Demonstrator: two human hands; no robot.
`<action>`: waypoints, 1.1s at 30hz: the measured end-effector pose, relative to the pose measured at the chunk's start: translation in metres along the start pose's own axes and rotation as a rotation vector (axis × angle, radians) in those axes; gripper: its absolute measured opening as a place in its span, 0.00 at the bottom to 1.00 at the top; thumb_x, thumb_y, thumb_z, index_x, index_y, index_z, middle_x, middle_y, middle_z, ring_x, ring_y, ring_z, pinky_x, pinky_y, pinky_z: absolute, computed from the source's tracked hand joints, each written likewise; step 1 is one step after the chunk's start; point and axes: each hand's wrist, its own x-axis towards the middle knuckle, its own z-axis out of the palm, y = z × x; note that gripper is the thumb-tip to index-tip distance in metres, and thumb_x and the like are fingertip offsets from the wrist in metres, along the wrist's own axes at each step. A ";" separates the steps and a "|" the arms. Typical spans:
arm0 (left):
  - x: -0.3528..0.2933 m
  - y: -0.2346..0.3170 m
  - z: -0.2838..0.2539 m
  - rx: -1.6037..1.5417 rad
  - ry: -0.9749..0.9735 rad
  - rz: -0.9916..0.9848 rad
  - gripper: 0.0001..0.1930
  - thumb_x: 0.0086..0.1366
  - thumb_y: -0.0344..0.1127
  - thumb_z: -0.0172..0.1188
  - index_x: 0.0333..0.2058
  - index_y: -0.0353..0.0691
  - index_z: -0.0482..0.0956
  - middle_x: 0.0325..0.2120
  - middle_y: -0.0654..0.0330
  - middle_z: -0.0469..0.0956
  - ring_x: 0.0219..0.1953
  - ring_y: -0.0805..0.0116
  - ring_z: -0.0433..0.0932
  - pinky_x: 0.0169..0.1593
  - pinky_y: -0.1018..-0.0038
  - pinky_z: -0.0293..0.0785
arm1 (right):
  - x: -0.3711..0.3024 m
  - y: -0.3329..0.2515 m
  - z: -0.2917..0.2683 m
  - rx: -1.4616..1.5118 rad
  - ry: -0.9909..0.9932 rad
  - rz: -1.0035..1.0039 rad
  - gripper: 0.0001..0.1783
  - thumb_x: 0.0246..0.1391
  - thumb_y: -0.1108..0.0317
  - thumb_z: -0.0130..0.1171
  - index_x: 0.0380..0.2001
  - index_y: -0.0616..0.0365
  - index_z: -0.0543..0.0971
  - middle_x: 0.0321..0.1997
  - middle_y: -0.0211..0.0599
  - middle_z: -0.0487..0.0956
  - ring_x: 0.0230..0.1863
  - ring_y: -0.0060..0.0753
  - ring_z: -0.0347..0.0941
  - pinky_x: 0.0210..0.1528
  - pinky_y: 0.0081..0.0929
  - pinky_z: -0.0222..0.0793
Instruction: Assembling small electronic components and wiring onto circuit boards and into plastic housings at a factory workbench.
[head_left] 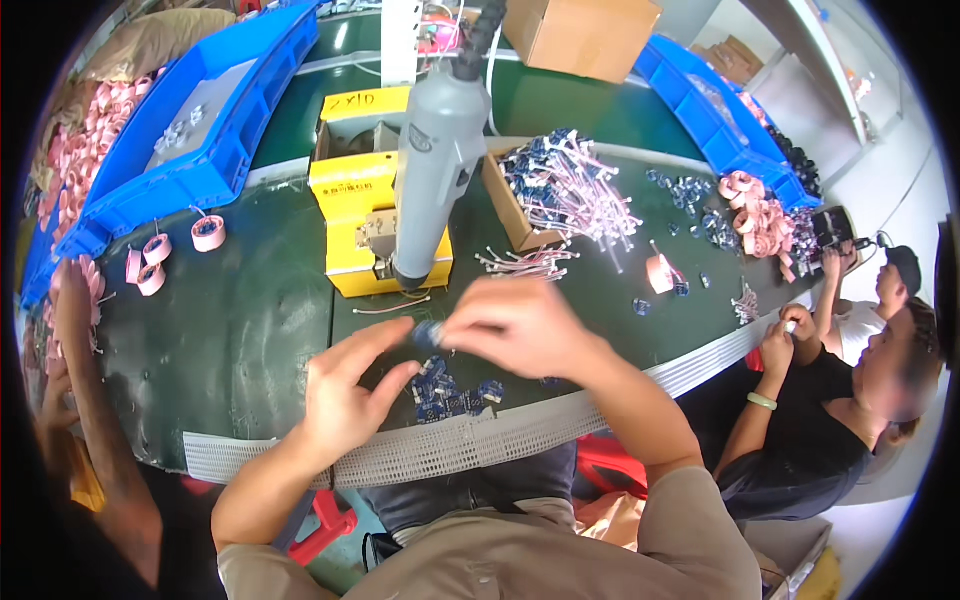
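My right hand (522,325) is closed in a pinch on a small blue circuit board (428,334), slightly smeared by motion. Facing it, my left hand (345,392) has its thumb and forefinger apart, with the forefinger tip close to the board. Below the fingers lies a small pile of blue circuit boards (447,396) at the table's near edge. Just above hangs a grey electric screwdriver (437,165), its tip pointing down in front of a yellow screw feeder (352,190). One thin wire lead (392,306) rests between the feeder and my left hand.
An open cardboard box (515,212) spills boards with pink and white wires. Blue bins (215,125) stand left and right. Pink rings (208,234) lie on the green table (230,340). A perforated white strip (420,447) edges it. Co-workers sit on both sides.
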 end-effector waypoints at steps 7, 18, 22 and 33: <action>0.000 -0.010 -0.002 0.212 -0.119 0.227 0.17 0.53 0.33 0.71 0.42 0.35 0.82 0.41 0.54 0.81 0.48 0.51 0.77 0.52 0.61 0.76 | 0.024 0.031 -0.120 -0.974 0.600 0.232 0.07 0.52 0.68 0.66 0.34 0.58 0.84 0.33 0.41 0.81 0.39 0.44 0.78 0.44 0.40 0.72; -0.006 -0.013 0.003 0.225 -0.249 0.211 0.19 0.51 0.36 0.72 0.42 0.35 0.82 0.41 0.53 0.77 0.47 0.51 0.74 0.52 0.61 0.74 | 0.041 -0.007 0.063 -0.506 -0.073 -0.149 0.12 0.51 0.71 0.60 0.40 0.61 0.79 0.33 0.40 0.79 0.30 0.45 0.81 0.29 0.36 0.78; -0.009 -0.019 0.004 0.165 -0.225 0.116 0.21 0.51 0.35 0.72 0.44 0.35 0.81 0.46 0.47 0.76 0.52 0.44 0.72 0.56 0.56 0.71 | 0.062 -0.008 0.080 -0.652 -0.209 -0.031 0.09 0.49 0.72 0.58 0.34 0.65 0.77 0.32 0.46 0.79 0.28 0.45 0.82 0.28 0.36 0.79; -0.008 -0.013 -0.014 0.043 -0.365 -0.021 0.13 0.56 0.29 0.68 0.41 0.40 0.85 0.41 0.49 0.80 0.48 0.49 0.78 0.53 0.58 0.74 | 0.059 -0.008 0.093 -0.670 -0.245 0.018 0.08 0.48 0.71 0.60 0.32 0.64 0.78 0.28 0.43 0.80 0.27 0.43 0.83 0.28 0.34 0.80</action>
